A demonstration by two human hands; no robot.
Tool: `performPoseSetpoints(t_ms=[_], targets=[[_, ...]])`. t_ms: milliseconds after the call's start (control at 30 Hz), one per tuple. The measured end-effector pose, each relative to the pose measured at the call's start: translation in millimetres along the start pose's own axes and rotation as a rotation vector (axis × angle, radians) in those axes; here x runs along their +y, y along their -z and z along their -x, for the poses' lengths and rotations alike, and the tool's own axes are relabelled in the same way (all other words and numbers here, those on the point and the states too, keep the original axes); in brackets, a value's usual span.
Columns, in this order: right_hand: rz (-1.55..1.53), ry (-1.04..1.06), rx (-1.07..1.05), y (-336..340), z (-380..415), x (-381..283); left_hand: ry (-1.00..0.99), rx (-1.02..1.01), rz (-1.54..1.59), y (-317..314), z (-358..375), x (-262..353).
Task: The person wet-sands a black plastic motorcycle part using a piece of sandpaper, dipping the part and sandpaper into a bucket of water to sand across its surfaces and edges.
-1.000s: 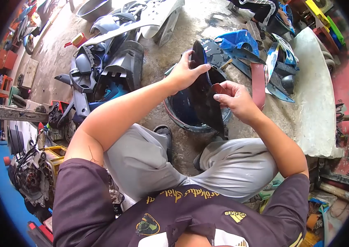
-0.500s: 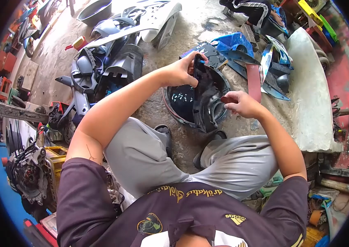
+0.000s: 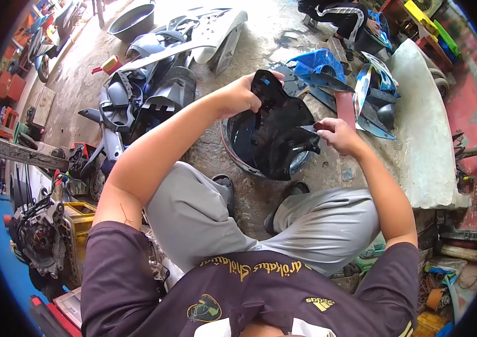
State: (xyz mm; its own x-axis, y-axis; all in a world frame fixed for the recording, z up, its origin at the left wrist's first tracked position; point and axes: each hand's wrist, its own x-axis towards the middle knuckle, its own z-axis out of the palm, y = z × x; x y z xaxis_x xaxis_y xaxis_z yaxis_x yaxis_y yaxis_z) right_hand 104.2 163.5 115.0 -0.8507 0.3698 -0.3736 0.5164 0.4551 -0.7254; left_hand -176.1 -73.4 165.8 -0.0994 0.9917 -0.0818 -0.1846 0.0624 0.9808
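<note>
A wet, glossy black plastic panel (image 3: 276, 121) is held tilted over a round dark basin (image 3: 228, 147) with water in it. Gripping the panel's upper left end is my left hand (image 3: 244, 94), its fingers partly hidden behind the plastic. My right hand (image 3: 337, 136), at the panel's right edge, pinches a small dark reddish-brown piece (image 3: 321, 127) between thumb and fingers. The basin stands on the concrete floor just beyond my feet.
Grey and black fairings (image 3: 171, 92) lie at the upper left. Blue panels (image 3: 320, 66) and a reddish strip (image 3: 346, 109) lie beyond the basin. A long whitish slab (image 3: 421, 129) is at right. Another person (image 3: 342, 17) works at the top, near a tub. An engine (image 3: 41, 233) sits at left.
The black panel has turned so its broad glossy face shows. My right hand has moved slightly up and right, and the left hand slightly left.
</note>
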Motion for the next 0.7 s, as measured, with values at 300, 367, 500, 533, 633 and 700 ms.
performPoseSetpoints(t_ms=[300, 367, 500, 533, 633, 700], targets=[[-0.181, 0.073, 0.204, 13, 3, 1, -0.129, 0.026, -0.003, 4, 2, 10], [-0.169, 0.050, 0.235, 17, 1, 3, -0.153, 0.055, 0.075, 4, 3, 12], [-0.181, 0.053, 0.210, 18, 1, 3, -0.164, 0.110, 0.006, 6, 4, 8], [-0.180, 0.057, 0.203, 19, 0, 5, -0.157, 0.105, 0.016, 10, 2, 3], [-0.175, 0.055, 0.172, 19, 0, 6, -0.106, 0.135, -0.011, 12, -3, -6], [-0.167, 0.040, 0.142, 16, 0, 4, -0.070, 0.170, -0.024, 13, -5, -11]])
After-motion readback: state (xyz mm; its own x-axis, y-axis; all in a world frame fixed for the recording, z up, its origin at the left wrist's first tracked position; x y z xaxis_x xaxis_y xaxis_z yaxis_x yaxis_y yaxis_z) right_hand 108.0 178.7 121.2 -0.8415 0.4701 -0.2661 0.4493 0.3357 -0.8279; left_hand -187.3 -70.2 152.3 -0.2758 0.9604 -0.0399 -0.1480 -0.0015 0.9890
